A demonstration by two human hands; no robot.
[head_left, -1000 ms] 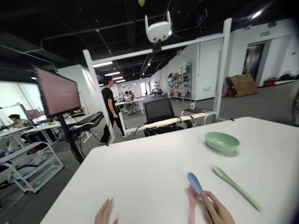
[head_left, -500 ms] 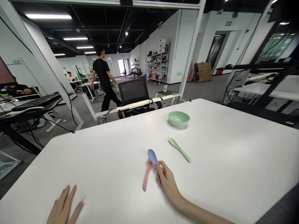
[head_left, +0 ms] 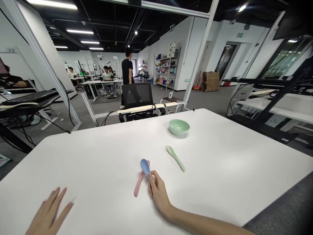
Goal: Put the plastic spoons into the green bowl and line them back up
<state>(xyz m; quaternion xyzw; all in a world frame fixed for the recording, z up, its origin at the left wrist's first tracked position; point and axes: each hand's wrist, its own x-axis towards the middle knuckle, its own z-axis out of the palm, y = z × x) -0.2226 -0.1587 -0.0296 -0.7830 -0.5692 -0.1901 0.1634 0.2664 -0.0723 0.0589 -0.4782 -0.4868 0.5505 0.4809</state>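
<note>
My right hand [head_left: 157, 192] is closed in a pinch on the handle of a blue spoon [head_left: 145, 166], whose bowl sticks out beyond my fingers. A pink spoon [head_left: 138, 186] lies on the white table [head_left: 220, 169] just left of that hand, partly under the blue one. Further right a green spoon [head_left: 176, 158] lies flat, and a green bowl [head_left: 179, 126] stands beyond it. My left hand [head_left: 47, 215] rests flat near the table's front left edge with fingers spread and nothing in it.
Beyond the table's far edge stand a black office chair [head_left: 137, 98] and a white metal frame [head_left: 195, 55]. A keyboard stand [head_left: 29, 101] is at the left, black racks [head_left: 281, 91] at the right. People sit and stand at desks far behind.
The view has swung down and right over the table. My right hand keeps its hold on the blue spoon. The person in black has walked further away.
</note>
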